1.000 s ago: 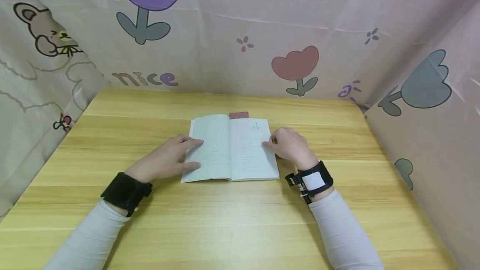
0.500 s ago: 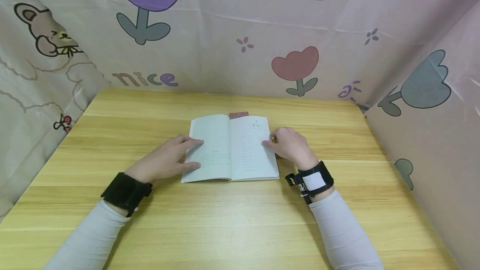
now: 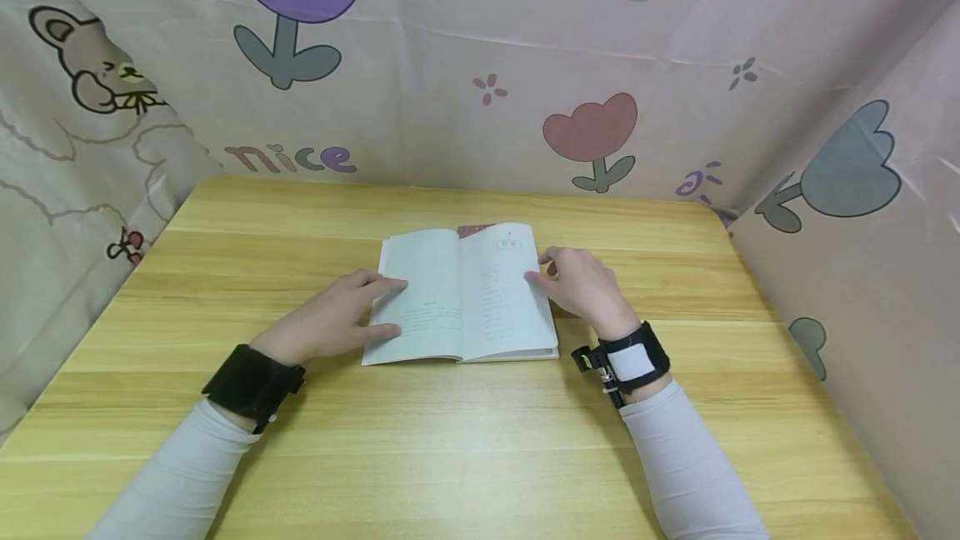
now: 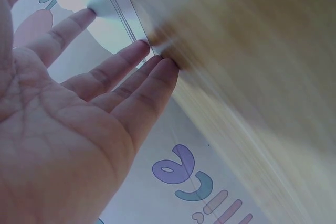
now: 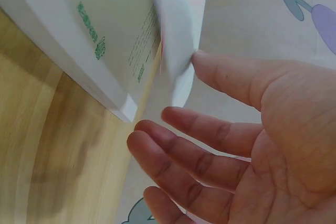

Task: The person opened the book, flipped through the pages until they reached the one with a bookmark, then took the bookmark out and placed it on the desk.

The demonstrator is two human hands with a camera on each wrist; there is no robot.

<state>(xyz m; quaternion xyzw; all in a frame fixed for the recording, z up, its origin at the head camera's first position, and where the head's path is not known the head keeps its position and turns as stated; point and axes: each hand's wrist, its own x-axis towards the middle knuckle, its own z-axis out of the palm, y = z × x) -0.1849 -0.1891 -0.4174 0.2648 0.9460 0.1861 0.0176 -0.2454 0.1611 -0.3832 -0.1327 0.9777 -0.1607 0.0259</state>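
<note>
An open book (image 3: 420, 269) lies on the wooden table. Its right-hand page (image 3: 487, 298) is lifted and bowed at the outer edge, and the right wrist view shows printed paper beneath the curved page (image 5: 181, 72). My left hand (image 3: 330, 319) rests at the book's left edge, thumb and index finger spread on the left page. In the left wrist view the fingers (image 4: 107, 74) are extended along that edge. My right hand (image 3: 581, 286) touches the raised page with its thumb. Loosely bent fingers stand apart from that thumb in the right wrist view.
A dark red strip (image 3: 474, 230) shows behind the book's top edge. Bare wooden table (image 3: 450, 448) surrounds the book. Patterned cloth (image 3: 442, 40) hangs behind the table and at both sides. Both wrists wear black straps (image 3: 255, 386).
The right-hand page has risen from nearly flat, its top outer corner higher and a gap beneath its lower edge. My right hand has shifted slightly up; the left has stayed still.
</note>
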